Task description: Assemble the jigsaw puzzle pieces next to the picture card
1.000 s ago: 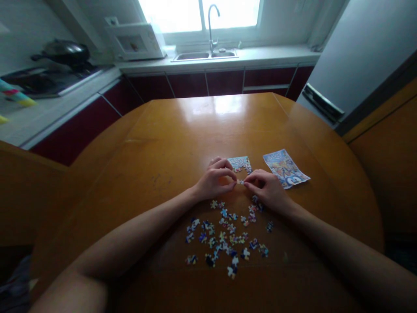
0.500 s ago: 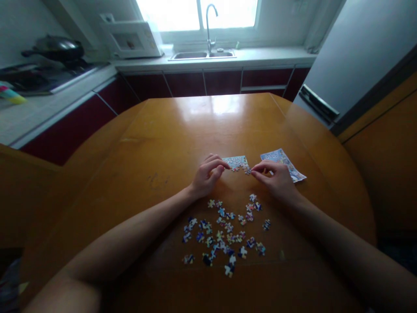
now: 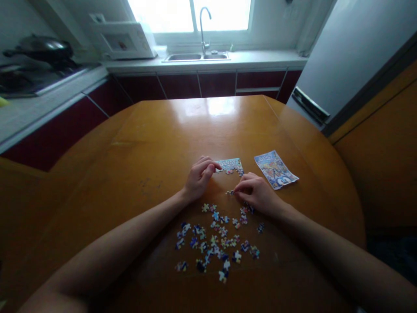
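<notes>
A partly joined jigsaw puzzle (image 3: 230, 164) lies on the table, pale blue with an uneven lower edge. At its left edge rests my left hand (image 3: 199, 176), index finger stretched to touch it and thumb a little apart. My right hand (image 3: 256, 192) is closed in a pinch on a small puzzle piece (image 3: 230, 192), just below the joined part. Many loose puzzle pieces (image 3: 215, 239) are scattered on the near side, between my forearms; my right hand partly covers a few. To the right lies a colourful picture sheet (image 3: 276, 169).
The brown wooden table (image 3: 182, 130) has rounded sides. Beyond it stand a counter with a sink (image 3: 185, 57) and faucet (image 3: 202, 30), a white microwave (image 3: 124, 41), and a dark pan (image 3: 45, 48) on the stove. A refrigerator (image 3: 319, 65) is at the right.
My right hand has moved down and left from the puzzle's right edge, pinching a piece. The picture sheet is now uncovered. My left hand stays at the puzzle; the view has shifted slightly.
</notes>
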`<state>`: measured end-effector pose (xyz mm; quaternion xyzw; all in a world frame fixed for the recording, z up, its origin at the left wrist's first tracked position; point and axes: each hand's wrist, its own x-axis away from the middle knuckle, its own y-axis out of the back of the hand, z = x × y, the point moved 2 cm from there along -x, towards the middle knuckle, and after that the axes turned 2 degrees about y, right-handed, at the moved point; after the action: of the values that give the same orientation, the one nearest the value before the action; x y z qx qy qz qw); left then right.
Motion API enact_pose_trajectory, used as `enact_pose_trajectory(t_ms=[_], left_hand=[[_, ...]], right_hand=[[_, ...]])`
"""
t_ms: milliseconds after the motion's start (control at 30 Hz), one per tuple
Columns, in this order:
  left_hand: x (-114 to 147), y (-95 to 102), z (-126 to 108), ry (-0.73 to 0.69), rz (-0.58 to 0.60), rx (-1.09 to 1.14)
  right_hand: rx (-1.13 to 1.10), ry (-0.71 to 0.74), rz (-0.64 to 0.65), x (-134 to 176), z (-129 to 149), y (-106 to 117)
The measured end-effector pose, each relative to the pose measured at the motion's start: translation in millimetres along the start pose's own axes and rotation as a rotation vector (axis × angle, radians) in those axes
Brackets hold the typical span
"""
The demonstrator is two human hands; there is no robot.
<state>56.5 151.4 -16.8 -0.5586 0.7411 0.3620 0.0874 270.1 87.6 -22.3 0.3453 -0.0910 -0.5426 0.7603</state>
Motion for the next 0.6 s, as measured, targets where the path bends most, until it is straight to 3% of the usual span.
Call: enact_pose_trajectory(t_ms=[133,367,600], left_hand=[[-0.6,0.2,-0.6,0.005,-0.007,-0.001],[-1.4,-0.3,0.2,0.005,-0.010,0.000],[-2.7,0.0,0.3,0.000,-0.013,0.000]], right_hand=[[0.049,0.016,0.029,-1.3,-3.7,8.5],[0.029,-0.080,-0.145,-6.1,-17.9,42.3],[0.057,-0.130,-0.136,-6.4,-20.4,49.3]])
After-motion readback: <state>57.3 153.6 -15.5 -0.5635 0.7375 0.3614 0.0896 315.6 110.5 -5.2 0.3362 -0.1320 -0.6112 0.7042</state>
